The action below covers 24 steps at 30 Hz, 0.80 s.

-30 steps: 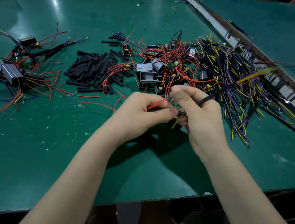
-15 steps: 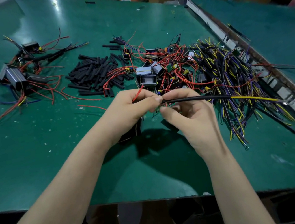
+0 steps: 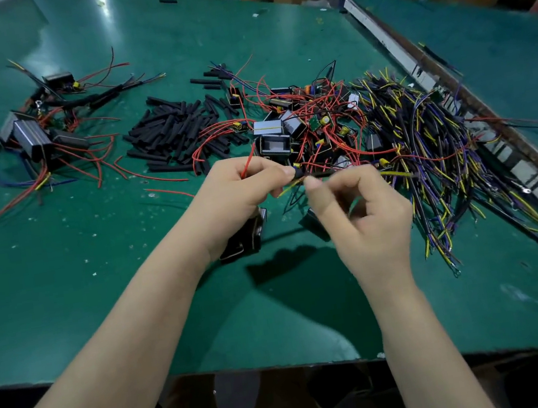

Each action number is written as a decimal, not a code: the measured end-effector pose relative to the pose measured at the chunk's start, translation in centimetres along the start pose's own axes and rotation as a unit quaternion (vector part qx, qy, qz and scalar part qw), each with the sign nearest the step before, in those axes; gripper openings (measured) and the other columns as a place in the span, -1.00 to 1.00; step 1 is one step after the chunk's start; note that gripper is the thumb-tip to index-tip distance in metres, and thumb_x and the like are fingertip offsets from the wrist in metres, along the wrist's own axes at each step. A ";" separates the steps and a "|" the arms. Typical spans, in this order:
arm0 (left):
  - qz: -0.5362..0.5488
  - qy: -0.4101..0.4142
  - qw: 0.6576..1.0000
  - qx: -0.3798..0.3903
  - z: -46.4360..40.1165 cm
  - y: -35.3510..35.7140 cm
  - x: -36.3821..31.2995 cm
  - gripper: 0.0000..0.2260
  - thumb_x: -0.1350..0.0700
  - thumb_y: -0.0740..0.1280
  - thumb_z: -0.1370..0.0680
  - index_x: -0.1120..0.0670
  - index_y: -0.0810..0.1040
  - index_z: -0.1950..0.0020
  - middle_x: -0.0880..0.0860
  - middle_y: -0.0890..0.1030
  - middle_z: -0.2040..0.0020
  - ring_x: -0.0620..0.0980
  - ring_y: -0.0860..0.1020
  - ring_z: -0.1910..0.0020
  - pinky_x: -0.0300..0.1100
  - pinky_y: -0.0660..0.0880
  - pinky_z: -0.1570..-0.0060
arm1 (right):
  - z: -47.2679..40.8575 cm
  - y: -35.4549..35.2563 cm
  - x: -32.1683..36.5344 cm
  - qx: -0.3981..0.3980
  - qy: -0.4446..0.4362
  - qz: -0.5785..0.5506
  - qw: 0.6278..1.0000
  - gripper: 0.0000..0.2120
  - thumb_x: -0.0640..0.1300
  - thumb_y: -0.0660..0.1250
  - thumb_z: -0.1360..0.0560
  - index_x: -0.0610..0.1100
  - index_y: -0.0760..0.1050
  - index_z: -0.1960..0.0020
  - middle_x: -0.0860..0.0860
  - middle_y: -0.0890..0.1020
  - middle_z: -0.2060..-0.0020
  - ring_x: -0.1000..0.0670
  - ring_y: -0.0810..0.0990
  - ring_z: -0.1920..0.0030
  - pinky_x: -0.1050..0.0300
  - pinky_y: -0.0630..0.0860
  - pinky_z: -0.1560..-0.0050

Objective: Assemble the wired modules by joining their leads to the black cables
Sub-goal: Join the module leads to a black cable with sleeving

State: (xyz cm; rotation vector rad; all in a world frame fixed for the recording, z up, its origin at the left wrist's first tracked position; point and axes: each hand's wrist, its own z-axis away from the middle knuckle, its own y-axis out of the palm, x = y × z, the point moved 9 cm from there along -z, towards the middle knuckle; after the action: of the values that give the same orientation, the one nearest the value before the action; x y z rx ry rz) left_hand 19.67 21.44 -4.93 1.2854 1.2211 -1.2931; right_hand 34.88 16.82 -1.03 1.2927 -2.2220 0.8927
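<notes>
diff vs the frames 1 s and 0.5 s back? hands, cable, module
The right hand slid from gripping the black cable mid-length to pinching near its end, by the left hand. The left hand still pinches the red lead; the black module below it has come into view. The piles on the green table stayed put.

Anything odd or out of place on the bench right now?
Nothing looks damaged. Only strays: a few black sleeves lie apart from the main sleeve pile, and one loose red wire sits alone on the green table near the left hand.
</notes>
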 end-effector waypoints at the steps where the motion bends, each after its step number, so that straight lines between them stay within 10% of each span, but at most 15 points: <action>1: -0.005 0.001 1.000 0.002 0.0 0.0 0.0 -0.83 0.11 0.40 -0.50 0.12 0.56 0.27 0.01 0.32 0.45 -0.10 0.18 0.46 -0.20 0.09 0.44 | 0.0 0.0 0.8 -0.004 -0.051 0.040 0.998 -0.85 -0.12 0.44 -0.48 -0.19 0.57 0.17 0.07 0.54 0.22 0.03 0.50 0.23 0.19 0.40 0.19; 5: -0.002 0.008 1.000 0.021 0.1 0.4 -0.2 -0.83 0.16 0.36 -0.51 0.09 0.56 0.29 -0.14 0.38 0.54 -0.21 0.23 0.52 -0.33 0.17 0.50 | -0.4 0.7 0.5 0.039 -0.078 0.079 0.993 -0.84 -0.16 0.45 -0.46 -0.18 0.63 -0.02 0.06 0.56 0.02 0.04 0.49 -0.06 0.16 0.38 -0.13; 18: -0.025 0.050 0.998 0.016 0.3 0.7 -0.3 -0.80 0.15 0.38 -0.51 0.31 0.60 0.15 -0.08 0.51 0.42 -0.17 0.31 0.47 -0.42 0.23 0.44 | -0.1 0.4 -1.4 0.032 0.056 -0.040 0.997 -0.90 -0.17 0.37 -0.51 0.01 0.61 0.08 0.22 0.60 0.31 0.22 0.51 0.34 0.34 0.36 0.30; 24: -0.046 0.050 0.998 0.001 0.4 0.6 -0.5 -0.81 0.20 0.36 -0.52 0.02 0.61 0.28 -0.14 0.52 0.47 -0.23 0.31 0.50 -0.43 0.23 0.46 | 0.1 0.7 -1.8 0.040 0.068 -0.036 0.996 -0.91 -0.19 0.38 -0.50 -0.04 0.64 0.09 0.17 0.62 0.33 0.20 0.54 0.33 0.38 0.43 0.27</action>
State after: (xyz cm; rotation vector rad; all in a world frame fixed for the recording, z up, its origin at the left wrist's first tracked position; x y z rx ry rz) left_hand 20.26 20.95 -4.44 1.3222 1.3646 -1.3084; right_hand 35.08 18.06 -2.46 1.2976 -2.0420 1.0210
